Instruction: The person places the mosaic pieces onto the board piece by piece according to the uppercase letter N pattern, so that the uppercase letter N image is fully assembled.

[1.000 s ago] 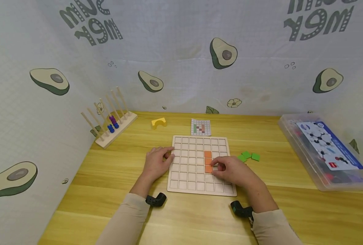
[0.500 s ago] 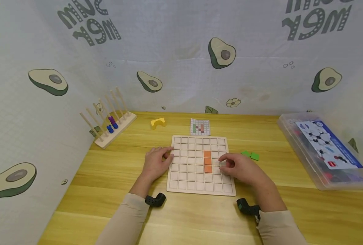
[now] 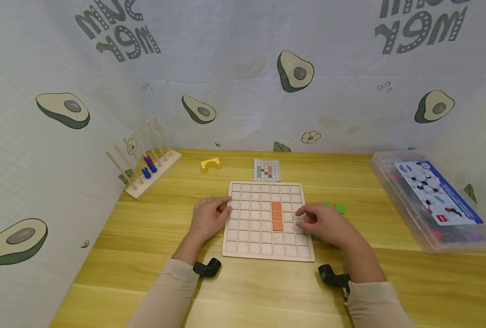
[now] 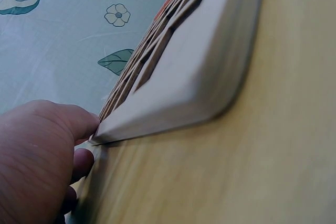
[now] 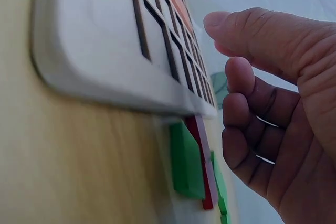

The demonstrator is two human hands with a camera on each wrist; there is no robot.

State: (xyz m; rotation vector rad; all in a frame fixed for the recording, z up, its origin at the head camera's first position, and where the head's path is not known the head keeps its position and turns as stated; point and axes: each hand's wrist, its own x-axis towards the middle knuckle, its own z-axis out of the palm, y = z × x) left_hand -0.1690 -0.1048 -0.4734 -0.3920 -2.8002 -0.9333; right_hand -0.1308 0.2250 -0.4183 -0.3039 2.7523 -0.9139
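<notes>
A pale wooden grid board (image 3: 245,250) lies flat, with three orange tiles (image 3: 276,215) in one column right of its middle. My left hand (image 3: 207,218) rests at the board's left edge, thumb and forefinger touching its rim. Over the right edge hovers my right hand (image 3: 323,223), thumb and fingers apart and nothing between them. Beneath it, in the right wrist view, a green tile (image 5: 186,161) and a dark red tile (image 5: 207,195) lie beside the board. More green tiles (image 3: 340,208) show past the knuckles; the hand hides part of this group.
Behind the board lies a printed pattern card (image 3: 266,170). A yellow arch block (image 3: 211,164) and a peg stand (image 3: 154,176) with blue and purple beads are at the back left. A clear plastic box (image 3: 431,205) occupies the right side.
My right hand has moved right, away from the lowest orange tile, to the board's right edge. My left hand stays at the left edge, and the orange tiles keep their places.
</notes>
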